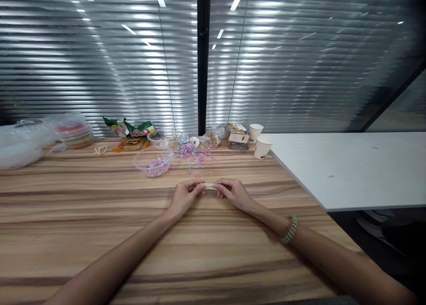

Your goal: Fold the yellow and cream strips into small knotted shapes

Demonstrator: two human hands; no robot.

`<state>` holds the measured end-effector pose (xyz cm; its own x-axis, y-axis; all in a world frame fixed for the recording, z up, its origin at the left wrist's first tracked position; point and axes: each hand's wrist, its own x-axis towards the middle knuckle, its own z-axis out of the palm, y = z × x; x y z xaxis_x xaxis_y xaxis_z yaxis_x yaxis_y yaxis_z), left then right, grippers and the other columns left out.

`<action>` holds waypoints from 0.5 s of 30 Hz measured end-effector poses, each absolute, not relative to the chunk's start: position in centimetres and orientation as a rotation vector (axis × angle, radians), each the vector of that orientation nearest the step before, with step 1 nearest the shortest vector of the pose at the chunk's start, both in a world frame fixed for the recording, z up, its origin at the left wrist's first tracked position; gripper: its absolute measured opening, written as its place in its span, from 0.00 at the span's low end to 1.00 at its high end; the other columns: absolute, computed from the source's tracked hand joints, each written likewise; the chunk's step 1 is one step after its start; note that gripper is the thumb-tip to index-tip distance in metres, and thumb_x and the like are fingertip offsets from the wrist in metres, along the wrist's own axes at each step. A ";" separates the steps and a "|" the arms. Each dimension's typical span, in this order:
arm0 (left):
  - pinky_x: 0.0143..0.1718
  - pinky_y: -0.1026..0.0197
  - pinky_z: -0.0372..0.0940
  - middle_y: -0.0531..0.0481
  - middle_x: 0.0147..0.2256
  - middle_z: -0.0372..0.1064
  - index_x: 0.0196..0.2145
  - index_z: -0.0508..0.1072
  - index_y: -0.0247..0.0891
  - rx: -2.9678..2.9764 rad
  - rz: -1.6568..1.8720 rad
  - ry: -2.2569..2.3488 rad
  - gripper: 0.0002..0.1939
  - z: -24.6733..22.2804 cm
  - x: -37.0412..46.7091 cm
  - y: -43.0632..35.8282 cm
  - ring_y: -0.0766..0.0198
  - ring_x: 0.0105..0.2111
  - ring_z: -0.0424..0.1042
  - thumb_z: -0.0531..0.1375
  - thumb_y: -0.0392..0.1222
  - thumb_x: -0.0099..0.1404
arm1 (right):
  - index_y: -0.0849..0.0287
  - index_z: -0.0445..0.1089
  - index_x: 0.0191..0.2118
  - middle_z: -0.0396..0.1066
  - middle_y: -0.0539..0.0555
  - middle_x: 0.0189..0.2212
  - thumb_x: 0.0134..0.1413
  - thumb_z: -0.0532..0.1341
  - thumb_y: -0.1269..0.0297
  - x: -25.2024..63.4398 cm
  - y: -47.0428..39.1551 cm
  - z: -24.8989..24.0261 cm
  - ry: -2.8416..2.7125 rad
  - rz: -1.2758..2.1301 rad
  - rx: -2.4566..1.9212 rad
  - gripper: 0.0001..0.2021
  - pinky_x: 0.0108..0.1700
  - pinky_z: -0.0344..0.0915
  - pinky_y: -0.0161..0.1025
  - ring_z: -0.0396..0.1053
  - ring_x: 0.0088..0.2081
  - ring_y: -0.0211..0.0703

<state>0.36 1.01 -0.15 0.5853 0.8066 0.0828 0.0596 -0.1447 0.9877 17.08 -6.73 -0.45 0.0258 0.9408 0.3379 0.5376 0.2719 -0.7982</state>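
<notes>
A small cream-coloured strip [209, 186], perhaps cord, is stretched between my two hands above the wooden table [206, 260]. My left hand [185, 196] pinches its left end with thumb and fingers. The right end is pinched by my right hand [234, 193], whose wrist wears a pale green beaded or braided band [290, 229]. Just beyond the hands lie scattered pink, purple and pale blue small pieces [199, 157], and a clear round bowl [138, 160] holds more of them.
Two paper cups [262, 147] and a gold package [237, 136] stand at the back. Green snack packets [133, 127], stacked clear tubs [73, 129], a cream cord piece [100, 150] and plastic bags [20, 147] are at back left. A white table [359, 172] adjoins at right.
</notes>
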 end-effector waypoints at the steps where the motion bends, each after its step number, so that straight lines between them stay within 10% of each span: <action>1: 0.33 0.62 0.65 0.45 0.31 0.74 0.37 0.72 0.32 1.598 0.760 0.744 0.17 -0.1 0.4 1.0 0.62 0.29 0.72 0.60 0.46 0.51 | 0.62 0.67 0.24 0.66 0.51 0.19 0.55 0.51 0.57 17.1 -6.7 -0.4 -1.644 0.553 -1.386 0.17 0.27 0.60 0.31 0.63 0.21 0.35; 15: 0.27 0.65 0.63 0.47 0.26 0.74 0.33 0.75 0.34 1.775 0.669 0.707 0.14 0.2 0.2 0.8 0.62 0.26 0.71 0.58 0.46 0.53 | 0.62 0.71 0.27 0.68 0.52 0.19 0.55 0.51 0.57 16.7 -7.0 0.1 -1.734 0.568 -1.417 0.17 0.27 0.60 0.32 0.63 0.22 0.36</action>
